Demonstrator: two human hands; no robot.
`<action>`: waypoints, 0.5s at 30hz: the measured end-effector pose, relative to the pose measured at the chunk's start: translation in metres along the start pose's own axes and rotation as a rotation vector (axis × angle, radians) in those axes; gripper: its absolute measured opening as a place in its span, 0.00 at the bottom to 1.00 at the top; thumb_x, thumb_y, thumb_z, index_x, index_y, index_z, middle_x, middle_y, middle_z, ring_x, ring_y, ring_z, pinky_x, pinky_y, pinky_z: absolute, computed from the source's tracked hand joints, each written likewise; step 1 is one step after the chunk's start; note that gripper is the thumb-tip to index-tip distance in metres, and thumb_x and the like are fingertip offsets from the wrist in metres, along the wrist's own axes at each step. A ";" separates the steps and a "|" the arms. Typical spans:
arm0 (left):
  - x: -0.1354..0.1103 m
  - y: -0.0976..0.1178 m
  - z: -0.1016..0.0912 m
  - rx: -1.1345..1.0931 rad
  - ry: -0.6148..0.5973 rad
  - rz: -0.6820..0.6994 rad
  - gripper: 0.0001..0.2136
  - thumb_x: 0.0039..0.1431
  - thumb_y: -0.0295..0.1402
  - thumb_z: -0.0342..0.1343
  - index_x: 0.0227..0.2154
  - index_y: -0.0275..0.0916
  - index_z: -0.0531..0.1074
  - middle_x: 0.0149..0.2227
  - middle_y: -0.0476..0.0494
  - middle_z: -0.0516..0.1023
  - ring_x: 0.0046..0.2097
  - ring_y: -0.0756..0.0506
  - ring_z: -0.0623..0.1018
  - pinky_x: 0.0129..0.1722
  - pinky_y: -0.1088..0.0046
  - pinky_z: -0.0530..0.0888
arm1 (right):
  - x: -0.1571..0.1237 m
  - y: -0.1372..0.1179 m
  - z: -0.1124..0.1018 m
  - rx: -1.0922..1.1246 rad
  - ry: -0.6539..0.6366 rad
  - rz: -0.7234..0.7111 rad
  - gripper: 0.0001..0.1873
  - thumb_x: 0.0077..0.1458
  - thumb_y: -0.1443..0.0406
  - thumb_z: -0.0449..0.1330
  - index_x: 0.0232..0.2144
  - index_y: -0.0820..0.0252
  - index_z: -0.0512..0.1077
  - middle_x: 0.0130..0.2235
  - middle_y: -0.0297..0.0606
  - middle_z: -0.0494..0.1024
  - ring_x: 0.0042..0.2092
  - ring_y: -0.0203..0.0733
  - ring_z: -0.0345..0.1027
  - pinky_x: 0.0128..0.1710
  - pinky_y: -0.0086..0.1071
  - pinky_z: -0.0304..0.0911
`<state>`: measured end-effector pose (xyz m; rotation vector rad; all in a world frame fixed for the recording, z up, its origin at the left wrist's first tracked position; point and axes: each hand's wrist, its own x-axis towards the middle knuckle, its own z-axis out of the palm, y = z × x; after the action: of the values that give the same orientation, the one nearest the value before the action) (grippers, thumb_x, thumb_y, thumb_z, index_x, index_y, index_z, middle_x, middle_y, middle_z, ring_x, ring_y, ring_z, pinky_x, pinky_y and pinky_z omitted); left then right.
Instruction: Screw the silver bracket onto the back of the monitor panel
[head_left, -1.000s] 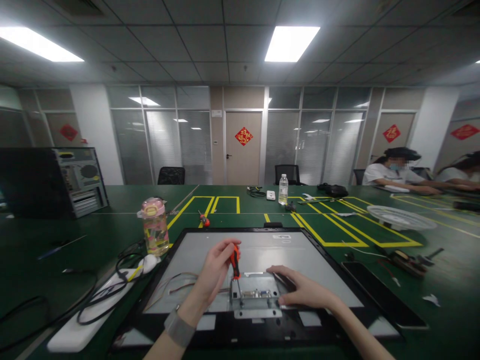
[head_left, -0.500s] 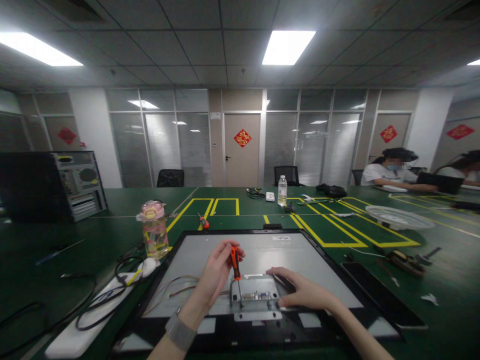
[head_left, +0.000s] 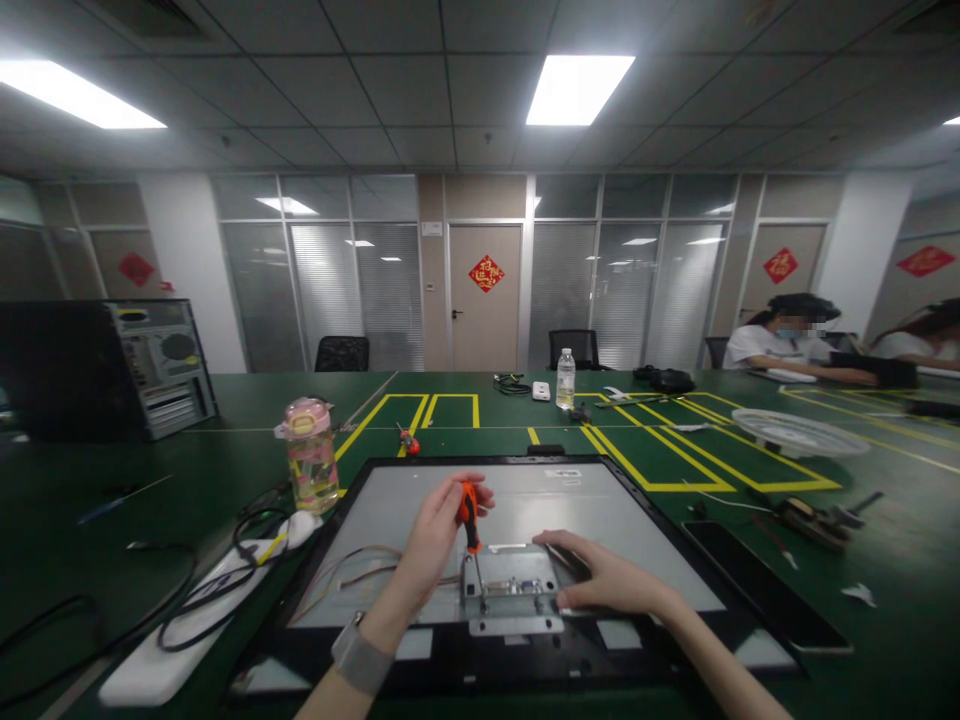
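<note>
A large flat display panel (head_left: pixel 600 510) with a black frame lies face down or flat in front of me, its grey metal surface up. On it sits a small metal bracket (head_left: pixel 517 625) with several connector ports along its near side. My left hand (head_left: pixel 442 520) is closed around the handle of an orange and black screwdriver (head_left: pixel 470 515), held nearly upright, its shaft pointing down at the bracket's left part. My right hand (head_left: pixel 600 575) grips the bracket's right edge, thumb at the near side and fingers over the top. Thin wires (head_left: pixel 367 575) run from the bracket's left.
Left of the panel are a white power strip (head_left: pixel 180 640) with black cables and a pink-lidded bottle (head_left: pixel 311 460). A dark phone-like slab (head_left: pixel 765 585) lies to the right. A red screwdriver (head_left: pixel 409 441), a water bottle (head_left: pixel 565 380) and a computer case (head_left: pixel 112 370) stand farther off; people sit far right.
The left fingers have shifted slightly around the screwdriver handle, which stays over the same spot. My right hand keeps its place on the bracket. The view has moved slightly.
</note>
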<state>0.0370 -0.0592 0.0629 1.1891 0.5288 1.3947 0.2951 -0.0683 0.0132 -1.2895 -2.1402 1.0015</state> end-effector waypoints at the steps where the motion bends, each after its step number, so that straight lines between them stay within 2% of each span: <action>1: 0.000 0.000 -0.001 0.020 0.006 0.007 0.16 0.52 0.42 0.61 0.36 0.34 0.76 0.32 0.40 0.78 0.35 0.45 0.76 0.39 0.69 0.70 | 0.000 0.000 0.000 -0.001 -0.001 0.000 0.43 0.41 0.53 0.68 0.58 0.60 0.63 0.61 0.46 0.63 0.62 0.56 0.53 0.63 0.43 0.46; 3: 0.000 0.000 -0.003 0.056 0.021 0.011 0.15 0.50 0.40 0.64 0.35 0.33 0.77 0.31 0.41 0.77 0.35 0.46 0.75 0.39 0.71 0.70 | 0.001 0.001 0.000 -0.004 0.000 0.000 0.43 0.41 0.52 0.68 0.58 0.60 0.63 0.61 0.46 0.63 0.62 0.56 0.54 0.63 0.43 0.46; 8: -0.004 -0.002 -0.001 0.074 0.076 -0.007 0.10 0.44 0.35 0.67 0.28 0.35 0.76 0.23 0.50 0.71 0.26 0.51 0.70 0.29 0.77 0.67 | 0.001 0.001 0.001 0.002 -0.002 -0.008 0.43 0.41 0.51 0.68 0.58 0.59 0.63 0.61 0.46 0.63 0.62 0.55 0.53 0.64 0.44 0.45; 12: -0.005 -0.002 0.002 0.078 0.059 0.040 0.13 0.50 0.41 0.62 0.30 0.34 0.78 0.29 0.43 0.76 0.33 0.47 0.74 0.33 0.74 0.69 | 0.000 0.000 0.001 0.009 -0.004 -0.006 0.43 0.40 0.51 0.68 0.58 0.58 0.64 0.61 0.45 0.63 0.62 0.55 0.53 0.64 0.44 0.44; 15: -0.005 -0.001 0.003 0.051 0.012 0.022 0.15 0.53 0.43 0.59 0.33 0.33 0.78 0.34 0.39 0.78 0.36 0.45 0.75 0.35 0.72 0.70 | 0.000 -0.002 0.001 0.008 0.001 0.004 0.43 0.40 0.51 0.68 0.58 0.59 0.64 0.61 0.46 0.63 0.62 0.56 0.53 0.64 0.44 0.44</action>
<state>0.0395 -0.0649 0.0612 1.2316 0.5647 1.4148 0.2936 -0.0692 0.0142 -1.2910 -2.1314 1.0105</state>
